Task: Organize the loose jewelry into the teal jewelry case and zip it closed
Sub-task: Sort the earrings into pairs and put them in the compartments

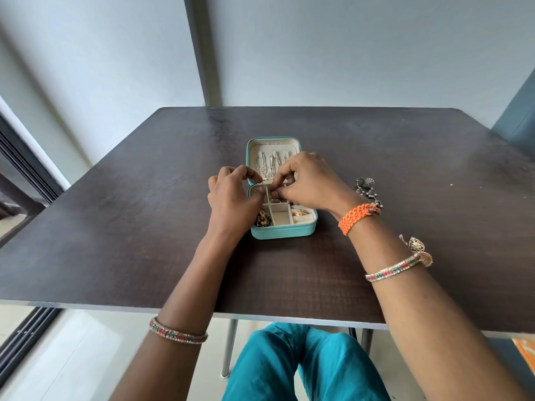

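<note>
From the head camera, you sit at a dark wood-grain table [115,227] set against a pale grey wall. The teal jewelry case [282,230] lies open at the table's middle, lid flat behind the tray. Both your hands meet over the hinge: your left hand [231,195] has fingers curled, fingertips pinched near a small gold piece; your right hand [309,180] pinches something tiny, too small to identify. Three chains [270,164] hang in the lid. Two loose earring clusters lie to the right: silver earrings [365,183] and gold earrings [418,247].
</note>
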`<action>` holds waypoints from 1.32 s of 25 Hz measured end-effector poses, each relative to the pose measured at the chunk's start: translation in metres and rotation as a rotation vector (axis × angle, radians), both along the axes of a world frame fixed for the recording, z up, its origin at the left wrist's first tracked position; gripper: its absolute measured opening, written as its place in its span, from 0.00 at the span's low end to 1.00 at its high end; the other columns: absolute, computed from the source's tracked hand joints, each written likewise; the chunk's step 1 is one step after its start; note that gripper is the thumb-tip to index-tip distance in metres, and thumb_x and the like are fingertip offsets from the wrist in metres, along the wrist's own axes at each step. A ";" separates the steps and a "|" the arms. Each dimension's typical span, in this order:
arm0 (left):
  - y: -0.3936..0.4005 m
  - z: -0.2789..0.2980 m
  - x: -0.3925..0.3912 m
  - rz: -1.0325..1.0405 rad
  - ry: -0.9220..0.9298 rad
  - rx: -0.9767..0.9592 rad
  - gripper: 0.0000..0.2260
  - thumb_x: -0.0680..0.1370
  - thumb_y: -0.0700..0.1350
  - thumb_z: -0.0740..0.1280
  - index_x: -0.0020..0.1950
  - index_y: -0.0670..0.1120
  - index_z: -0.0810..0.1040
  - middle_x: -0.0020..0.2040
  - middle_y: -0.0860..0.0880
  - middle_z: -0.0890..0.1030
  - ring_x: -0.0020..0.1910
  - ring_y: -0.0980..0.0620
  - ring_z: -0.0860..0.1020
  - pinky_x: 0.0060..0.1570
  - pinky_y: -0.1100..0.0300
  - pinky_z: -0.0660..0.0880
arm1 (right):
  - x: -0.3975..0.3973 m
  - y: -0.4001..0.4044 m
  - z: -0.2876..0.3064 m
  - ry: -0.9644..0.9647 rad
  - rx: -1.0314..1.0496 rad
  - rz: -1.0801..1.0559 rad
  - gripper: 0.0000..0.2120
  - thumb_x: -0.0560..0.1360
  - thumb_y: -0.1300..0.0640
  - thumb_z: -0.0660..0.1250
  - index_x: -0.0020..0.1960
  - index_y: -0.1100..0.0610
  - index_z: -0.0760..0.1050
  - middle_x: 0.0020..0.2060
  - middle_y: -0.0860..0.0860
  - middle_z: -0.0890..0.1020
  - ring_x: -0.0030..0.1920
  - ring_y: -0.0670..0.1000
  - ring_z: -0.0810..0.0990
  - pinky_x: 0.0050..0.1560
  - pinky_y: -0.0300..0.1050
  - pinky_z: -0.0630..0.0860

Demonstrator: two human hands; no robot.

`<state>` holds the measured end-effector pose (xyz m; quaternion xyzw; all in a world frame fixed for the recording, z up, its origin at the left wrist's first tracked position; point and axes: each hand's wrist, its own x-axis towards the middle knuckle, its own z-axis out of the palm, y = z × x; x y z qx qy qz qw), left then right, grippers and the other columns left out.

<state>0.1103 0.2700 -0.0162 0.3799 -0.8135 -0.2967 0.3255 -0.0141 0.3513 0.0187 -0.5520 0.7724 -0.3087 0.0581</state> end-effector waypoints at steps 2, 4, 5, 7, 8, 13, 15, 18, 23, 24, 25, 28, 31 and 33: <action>0.000 0.000 0.000 0.001 0.000 0.010 0.06 0.75 0.42 0.67 0.51 0.50 0.78 0.55 0.48 0.73 0.63 0.46 0.64 0.62 0.50 0.65 | -0.002 0.000 -0.002 0.006 0.020 0.002 0.04 0.67 0.56 0.74 0.41 0.48 0.84 0.27 0.37 0.72 0.31 0.40 0.71 0.42 0.38 0.67; -0.001 -0.001 0.000 0.003 0.000 0.018 0.06 0.76 0.41 0.66 0.51 0.50 0.78 0.55 0.48 0.73 0.63 0.47 0.65 0.62 0.50 0.66 | -0.004 -0.001 -0.003 -0.008 0.015 0.021 0.05 0.69 0.55 0.73 0.44 0.48 0.84 0.30 0.39 0.77 0.34 0.42 0.75 0.42 0.39 0.70; -0.001 0.000 0.000 0.003 0.001 0.018 0.06 0.76 0.41 0.66 0.51 0.50 0.78 0.55 0.48 0.73 0.63 0.47 0.65 0.62 0.50 0.66 | -0.006 -0.001 -0.002 -0.040 -0.017 0.022 0.05 0.70 0.55 0.72 0.44 0.48 0.84 0.31 0.42 0.80 0.36 0.45 0.78 0.41 0.39 0.73; -0.001 -0.001 -0.001 0.002 0.011 0.006 0.06 0.75 0.41 0.66 0.50 0.50 0.78 0.53 0.50 0.72 0.62 0.47 0.65 0.62 0.50 0.66 | -0.010 -0.001 -0.002 -0.090 -0.123 -0.002 0.05 0.71 0.57 0.71 0.43 0.50 0.84 0.34 0.47 0.83 0.35 0.46 0.78 0.39 0.39 0.74; -0.001 -0.001 0.000 0.005 0.017 0.000 0.06 0.75 0.40 0.66 0.50 0.50 0.78 0.52 0.51 0.72 0.62 0.47 0.65 0.61 0.51 0.66 | -0.012 -0.002 -0.002 -0.094 -0.173 -0.022 0.05 0.71 0.57 0.70 0.43 0.50 0.84 0.34 0.47 0.83 0.35 0.45 0.78 0.39 0.38 0.75; 0.000 0.001 0.001 0.002 0.077 -0.043 0.07 0.74 0.38 0.67 0.46 0.50 0.78 0.51 0.52 0.73 0.58 0.48 0.69 0.53 0.59 0.65 | -0.014 -0.002 -0.002 -0.082 -0.297 -0.095 0.05 0.72 0.57 0.69 0.44 0.52 0.84 0.33 0.43 0.82 0.34 0.41 0.78 0.38 0.39 0.75; 0.002 0.003 0.003 0.011 0.129 -0.073 0.08 0.73 0.37 0.66 0.44 0.50 0.78 0.50 0.52 0.75 0.56 0.48 0.71 0.50 0.61 0.65 | -0.012 0.005 0.004 -0.057 -0.300 -0.117 0.06 0.72 0.57 0.68 0.43 0.52 0.84 0.32 0.43 0.81 0.34 0.42 0.78 0.38 0.39 0.75; 0.013 0.008 0.007 0.036 0.122 -0.258 0.09 0.72 0.35 0.64 0.42 0.49 0.79 0.47 0.51 0.79 0.52 0.47 0.74 0.50 0.56 0.65 | -0.023 0.036 0.028 0.089 -0.135 -0.123 0.06 0.72 0.55 0.67 0.44 0.50 0.83 0.34 0.43 0.80 0.40 0.46 0.79 0.44 0.40 0.75; 0.056 0.033 -0.012 -0.118 0.212 -0.416 0.09 0.69 0.35 0.62 0.41 0.47 0.79 0.42 0.53 0.80 0.46 0.50 0.75 0.49 0.57 0.66 | -0.077 0.110 0.045 0.015 0.026 -0.202 0.07 0.74 0.59 0.67 0.46 0.51 0.83 0.34 0.45 0.82 0.35 0.37 0.77 0.40 0.31 0.70; 0.068 0.039 -0.020 -0.197 0.242 -0.394 0.10 0.69 0.35 0.61 0.41 0.46 0.80 0.41 0.53 0.79 0.45 0.52 0.74 0.48 0.61 0.68 | -0.083 0.124 0.039 -0.005 0.045 -0.226 0.07 0.74 0.60 0.66 0.46 0.52 0.83 0.33 0.44 0.82 0.32 0.35 0.76 0.37 0.28 0.69; 0.081 0.042 -0.028 -0.285 0.243 -0.372 0.10 0.69 0.34 0.61 0.41 0.45 0.80 0.40 0.53 0.79 0.43 0.54 0.74 0.47 0.66 0.67 | -0.087 0.136 0.032 -0.030 0.064 -0.239 0.08 0.74 0.61 0.66 0.46 0.52 0.83 0.32 0.45 0.82 0.30 0.33 0.75 0.34 0.26 0.68; 0.119 0.029 -0.046 -0.494 0.140 -0.305 0.07 0.71 0.37 0.64 0.42 0.45 0.81 0.40 0.52 0.81 0.40 0.55 0.76 0.45 0.66 0.70 | -0.081 0.167 0.006 -0.130 0.088 -0.248 0.08 0.75 0.59 0.66 0.44 0.50 0.82 0.33 0.46 0.83 0.29 0.36 0.76 0.36 0.31 0.71; 0.144 0.007 -0.052 -0.434 0.047 -0.108 0.08 0.76 0.46 0.64 0.38 0.45 0.78 0.33 0.52 0.79 0.34 0.53 0.76 0.37 0.58 0.70 | -0.068 0.190 -0.016 -0.187 0.022 -0.269 0.06 0.76 0.56 0.67 0.42 0.51 0.82 0.33 0.46 0.83 0.31 0.39 0.76 0.37 0.33 0.71; 0.153 0.000 -0.056 -0.367 0.009 -0.015 0.11 0.76 0.49 0.63 0.37 0.46 0.78 0.30 0.52 0.78 0.34 0.51 0.77 0.36 0.57 0.71 | -0.064 0.199 -0.029 -0.211 -0.044 -0.328 0.05 0.74 0.55 0.69 0.41 0.53 0.82 0.35 0.49 0.84 0.33 0.41 0.76 0.39 0.37 0.72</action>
